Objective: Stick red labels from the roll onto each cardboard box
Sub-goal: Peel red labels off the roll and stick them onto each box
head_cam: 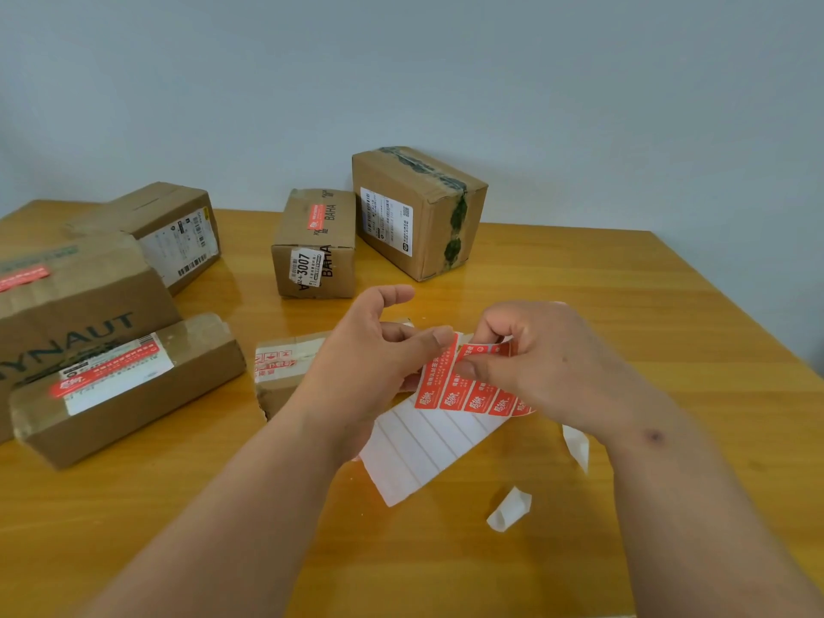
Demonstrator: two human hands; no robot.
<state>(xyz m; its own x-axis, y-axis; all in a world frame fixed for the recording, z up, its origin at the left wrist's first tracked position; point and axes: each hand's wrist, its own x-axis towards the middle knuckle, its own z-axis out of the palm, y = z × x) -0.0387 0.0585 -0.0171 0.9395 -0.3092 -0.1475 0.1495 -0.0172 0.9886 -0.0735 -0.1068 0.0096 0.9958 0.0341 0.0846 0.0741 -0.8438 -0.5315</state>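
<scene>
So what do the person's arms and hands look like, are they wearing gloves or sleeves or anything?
No gloves and no sleeves in view: both forearms are bare up to the frame edge. The left hand and right hand show no rings, watch or bracelet. The one marking is a small dark spot on the right forearm.

The left hand (pixel 374 350) hides most of the small box (pixel 285 372); the DYNAUT box (pixel 76 314) is cut off at the left edge.

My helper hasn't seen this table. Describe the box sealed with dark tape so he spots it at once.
On the wooden table, look to the far edge by the wall. The tall box stands rightmost there, beside a smaller box; only it has dark tape across its top and side.
</scene>
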